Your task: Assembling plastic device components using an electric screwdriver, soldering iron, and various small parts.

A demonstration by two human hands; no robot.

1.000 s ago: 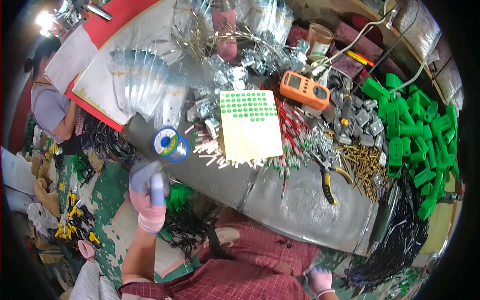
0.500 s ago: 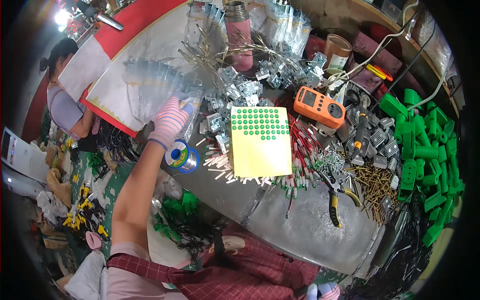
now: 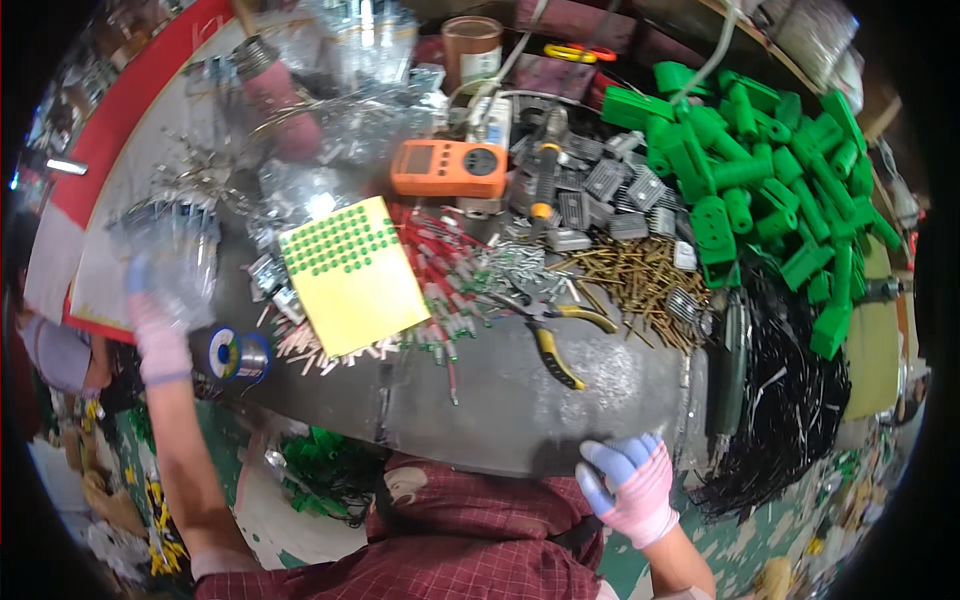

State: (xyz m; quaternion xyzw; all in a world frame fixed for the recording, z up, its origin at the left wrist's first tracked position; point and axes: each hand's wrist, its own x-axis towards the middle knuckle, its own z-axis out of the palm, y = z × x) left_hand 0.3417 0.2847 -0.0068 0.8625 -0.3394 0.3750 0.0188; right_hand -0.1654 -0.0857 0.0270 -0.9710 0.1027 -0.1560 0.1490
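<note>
My left hand (image 3: 160, 335), in a pink and blue striped glove, reaches to a stack of clear plastic bags (image 3: 185, 255) at the left of the table. Its fingers are blurred, so I cannot see whether they grip a bag. Over the table's front edge hovers my right hand (image 3: 638, 492) in a matching glove, fingers slightly bent and apart, with nothing in it. Yellow-handled pliers (image 3: 555, 350) lie beyond it on the metal tabletop (image 3: 480, 410). A yellow card (image 3: 365, 300) with rows of round green stickers rests in the middle on small wired parts.
A solder wire spool (image 3: 240, 357) stands near my left wrist. Behind the card are an orange meter (image 3: 450, 169) and a pink flask (image 3: 280, 105). Brass screws (image 3: 630, 285), metal blocks (image 3: 610, 182), green plastic housings (image 3: 760, 170) and black wires (image 3: 780, 400) fill the right side.
The view has swung to the right. My right hand has risen into view at the table's front edge. My left hand stays at the plastic bags, now more blurred.
</note>
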